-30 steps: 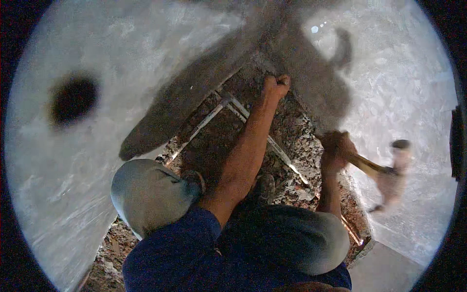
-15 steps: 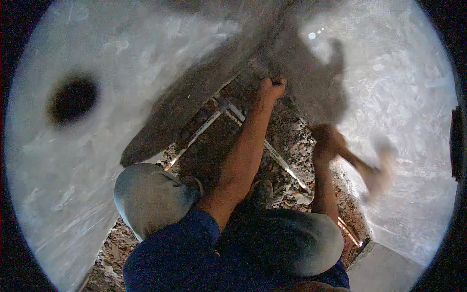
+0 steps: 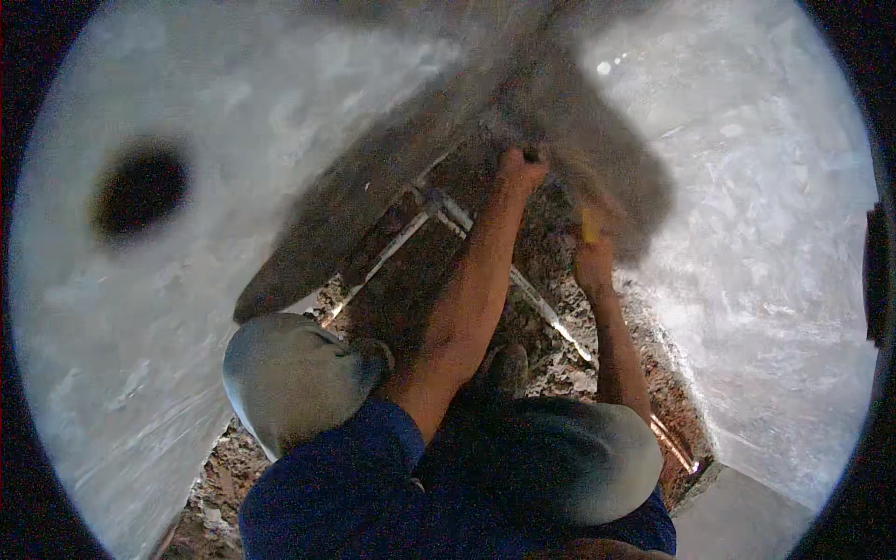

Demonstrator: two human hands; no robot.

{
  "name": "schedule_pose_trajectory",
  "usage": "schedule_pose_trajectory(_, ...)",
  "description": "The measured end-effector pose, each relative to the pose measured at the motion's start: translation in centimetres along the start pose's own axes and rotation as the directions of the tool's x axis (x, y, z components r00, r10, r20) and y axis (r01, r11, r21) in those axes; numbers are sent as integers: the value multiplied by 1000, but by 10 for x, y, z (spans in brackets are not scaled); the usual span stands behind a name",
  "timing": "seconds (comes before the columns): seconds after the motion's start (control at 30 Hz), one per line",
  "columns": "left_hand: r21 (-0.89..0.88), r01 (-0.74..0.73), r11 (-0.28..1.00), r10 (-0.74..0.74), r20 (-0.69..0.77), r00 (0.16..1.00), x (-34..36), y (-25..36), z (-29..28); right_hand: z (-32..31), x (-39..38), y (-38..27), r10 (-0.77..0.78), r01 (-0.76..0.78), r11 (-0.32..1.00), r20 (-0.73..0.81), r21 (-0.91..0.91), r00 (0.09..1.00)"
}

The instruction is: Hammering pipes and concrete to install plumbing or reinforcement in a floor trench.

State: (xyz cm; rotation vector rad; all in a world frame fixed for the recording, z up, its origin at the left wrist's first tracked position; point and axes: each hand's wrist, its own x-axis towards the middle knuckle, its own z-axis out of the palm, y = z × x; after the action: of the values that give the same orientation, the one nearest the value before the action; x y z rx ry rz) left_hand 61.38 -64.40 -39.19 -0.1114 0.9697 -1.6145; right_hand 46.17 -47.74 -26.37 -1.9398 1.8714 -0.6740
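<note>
My left hand (image 3: pixel 523 170) reaches far forward toward the corner between two walls. Its fingers are closed in a fist around something small with a dark end, too unclear to name. To the right and a little nearer, my right hand (image 3: pixel 594 259) grips a hammer (image 3: pixel 592 226); a yellowish patch shows just above the fist. The hammer's upper part is smeared by motion and points toward my left hand. Whether it touches what the left hand holds cannot be made out.
Smooth grey walls (image 3: pixel 747 215) rise on both sides, with a dark round hole (image 3: pixel 142 189) in the left one. Pale bars (image 3: pixel 551 317) cross the rough, rubbly ground between my knees (image 3: pixel 289 378). A copper-coloured rod (image 3: pixel 674 443) lies at the right wall's foot.
My right hand has swung the hammer from out at the right, up and leftward to near my left hand. My left hand has stayed almost in place.
</note>
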Motion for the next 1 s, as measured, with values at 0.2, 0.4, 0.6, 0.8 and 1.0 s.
schedule_pose_trajectory(0.2, -63, 55, 996, -58, -39, 998, -34, 15, 8, -27, -25, -62, -36, 40, 981, -24, 192, 999)
schedule_pose_trajectory(0.4, -57, 27, 998, -28, -29, 999, 29, 35, -14, 31, -3, 28, -211, 204, 976, -86, -78, 974)
schedule_pose_trajectory(0.6, 629, -140, 765, 53, 156, 986, -8, 73, -98, 46, -73, 77, 41, -37, 987, 21, -159, 999)
schedule_pose_trajectory(0.8, 596, -35, 802, 251, -282, 926, -153, -78, -174, -11, -135, 85, 262, -243, 959, -127, 149, 957)
schedule_pose_trajectory(1.0, 443, 139, 886, -114, -84, 990, -161, -72, -120, -23, -149, 93, 319, -305, 936, -58, 175, 946)
